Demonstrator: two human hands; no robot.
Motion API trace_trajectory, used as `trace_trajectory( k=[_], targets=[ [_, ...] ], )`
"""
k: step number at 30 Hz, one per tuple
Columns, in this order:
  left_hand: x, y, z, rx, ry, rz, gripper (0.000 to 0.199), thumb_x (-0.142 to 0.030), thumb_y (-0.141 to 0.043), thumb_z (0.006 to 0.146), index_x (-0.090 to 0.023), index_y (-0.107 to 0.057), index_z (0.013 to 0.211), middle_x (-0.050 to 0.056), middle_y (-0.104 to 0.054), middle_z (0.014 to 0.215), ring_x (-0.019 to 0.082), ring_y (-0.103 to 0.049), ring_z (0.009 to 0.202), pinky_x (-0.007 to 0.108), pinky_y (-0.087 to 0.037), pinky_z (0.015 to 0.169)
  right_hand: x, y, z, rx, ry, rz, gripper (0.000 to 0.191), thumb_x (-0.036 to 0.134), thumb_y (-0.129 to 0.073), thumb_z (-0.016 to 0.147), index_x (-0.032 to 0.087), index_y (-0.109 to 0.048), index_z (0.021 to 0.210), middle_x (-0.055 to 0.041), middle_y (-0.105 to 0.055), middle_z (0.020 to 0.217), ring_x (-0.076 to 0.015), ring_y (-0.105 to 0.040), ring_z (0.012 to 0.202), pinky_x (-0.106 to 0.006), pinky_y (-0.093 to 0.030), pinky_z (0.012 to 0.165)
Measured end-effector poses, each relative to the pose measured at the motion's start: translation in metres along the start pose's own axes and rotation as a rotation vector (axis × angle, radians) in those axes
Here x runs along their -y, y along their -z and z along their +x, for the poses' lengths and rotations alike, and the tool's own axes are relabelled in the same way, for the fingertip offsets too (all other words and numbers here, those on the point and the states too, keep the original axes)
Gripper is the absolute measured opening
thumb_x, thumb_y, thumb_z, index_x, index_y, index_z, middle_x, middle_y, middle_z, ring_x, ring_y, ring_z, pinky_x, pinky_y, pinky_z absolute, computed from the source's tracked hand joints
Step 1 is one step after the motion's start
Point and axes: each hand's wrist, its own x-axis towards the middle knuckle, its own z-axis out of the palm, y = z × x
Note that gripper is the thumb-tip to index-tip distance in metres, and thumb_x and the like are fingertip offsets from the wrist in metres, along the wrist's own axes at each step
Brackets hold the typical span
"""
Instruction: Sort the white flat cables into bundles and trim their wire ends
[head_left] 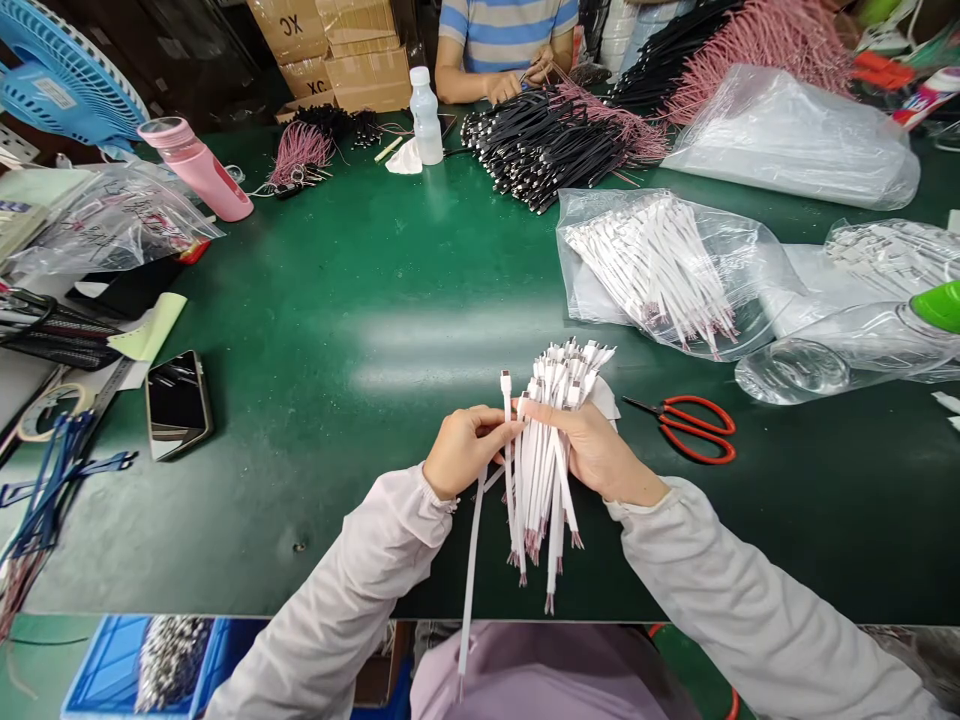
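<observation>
A thick bundle of short white USB cables [541, 470] stands between my hands above the green table, plugs upward and stripped reddish wire ends downward. My right hand [596, 448] is wrapped round the bundle from the right, its thumb across the front. At the left side of the bundle my left hand [471, 445] pinches a single white cable [506, 390] whose plug sticks up apart from the others. Another white cable [471, 580] hangs below my left hand past the table edge. Red-handled scissors [694, 428] lie just right of my right hand.
A phone [178, 405] lies on the left. Bagged white cables [652, 265] and a clear bottle [847, 350] lie on the right. Across the table [315, 290], a person in a striped shirt [508, 35] handles wires behind a black cable pile [544, 145]. A pink bottle [199, 170] stands far left.
</observation>
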Motion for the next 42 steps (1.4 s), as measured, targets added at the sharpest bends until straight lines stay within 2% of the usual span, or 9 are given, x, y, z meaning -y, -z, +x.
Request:
trace_trajectory(
  k=[6,12,17,19,22,26,31,36,42],
  targets=[
    [-0.005,-0.003,-0.002,0.073,0.024,0.002,0.031,-0.047,-0.066,0.078,-0.016,-0.064,0.071,0.0,-0.062,0.064,0.011,-0.059,0.053,0.022,-0.051,0.054,0.002,0.0,0.002,-0.075,0.062,0.051,0.027,0.03,-0.082,0.067,0.022,-0.066,0.087,0.0012,-0.066,0.078,-0.0178,-0.065,0.074,-0.032,-0.055,0.07],
    [-0.004,0.003,0.001,0.076,0.053,0.048,0.028,-0.044,-0.064,0.08,-0.017,-0.067,0.075,0.002,-0.068,0.069,0.015,-0.066,0.058,0.025,-0.053,0.06,0.002,-0.002,-0.002,0.09,-0.014,-0.032,0.031,0.029,-0.082,0.066,0.02,-0.068,0.091,-0.0023,-0.07,0.084,-0.0191,-0.066,0.072,-0.034,-0.057,0.068],
    [-0.021,0.024,-0.013,-0.013,0.07,0.513,0.028,-0.045,-0.061,0.083,-0.018,-0.065,0.074,0.003,-0.068,0.066,0.018,-0.065,0.062,0.028,-0.05,0.063,0.005,0.002,-0.001,-0.039,-0.013,0.037,0.025,0.03,-0.082,0.067,0.019,-0.067,0.084,-0.0014,-0.068,0.078,-0.0163,-0.066,0.071,-0.028,-0.054,0.065],
    [-0.023,0.021,-0.025,-0.064,0.118,0.766,0.023,-0.04,-0.065,0.081,-0.017,-0.063,0.082,0.005,-0.067,0.078,0.019,-0.064,0.065,0.029,-0.049,0.063,0.01,0.005,-0.001,-0.066,-0.012,0.091,0.024,0.032,-0.082,0.067,0.018,-0.066,0.079,0.0004,-0.063,0.07,-0.0129,-0.062,0.065,-0.026,-0.052,0.062],
    [-0.019,0.006,-0.041,-0.024,0.125,0.986,0.02,-0.028,-0.065,0.082,-0.016,-0.059,0.096,0.009,-0.063,0.1,0.021,-0.065,0.077,0.032,-0.049,0.068,0.02,0.006,-0.005,-0.013,-0.05,0.169,0.025,0.031,-0.082,0.068,0.016,-0.063,0.074,0.0035,-0.055,0.061,-0.007,-0.052,0.055,-0.02,-0.046,0.055],
    [-0.014,-0.006,-0.048,0.063,0.083,0.992,0.008,-0.016,-0.049,0.088,-0.018,-0.057,0.088,0.008,-0.063,0.095,0.022,-0.064,0.083,0.033,-0.048,0.074,0.028,-0.001,-0.019,-0.002,-0.074,0.167,0.024,0.025,-0.084,0.064,0.015,-0.066,0.078,0.0048,-0.052,0.057,-0.0051,-0.046,0.053,-0.017,-0.036,0.046],
    [-0.019,-0.001,-0.052,0.03,0.064,0.915,0.013,-0.017,-0.053,0.087,-0.021,-0.056,0.099,0.003,-0.065,0.087,0.02,-0.064,0.084,0.03,-0.048,0.073,0.014,0.002,-0.05,-0.034,-0.168,0.116,0.026,0.024,-0.082,0.065,0.012,-0.073,0.086,0.0024,-0.056,0.058,-0.005,-0.046,0.051,-0.016,-0.033,0.041],
    [-0.022,-0.004,-0.065,0.044,0.111,0.978,0.016,-0.018,-0.053,0.086,-0.022,-0.057,0.1,0.003,-0.065,0.088,0.019,-0.064,0.084,0.029,-0.047,0.071,-0.002,0.02,-0.077,-0.094,-0.191,0.279,0.019,0.022,-0.082,0.067,0.011,-0.074,0.081,-0.0024,-0.065,0.068,-0.0052,-0.054,0.055,-0.014,-0.045,0.048],
    [-0.023,-0.004,-0.064,0.006,0.101,0.983,0.01,-0.019,-0.05,0.084,-0.021,-0.058,0.089,0.004,-0.065,0.088,0.019,-0.063,0.079,0.031,-0.046,0.07,-0.019,0.031,-0.091,-0.098,-0.162,0.391,0.016,0.018,-0.081,0.067,0.012,-0.072,0.079,-0.0081,-0.074,0.086,-0.0136,-0.069,0.074,-0.025,-0.059,0.078]
  ],
)
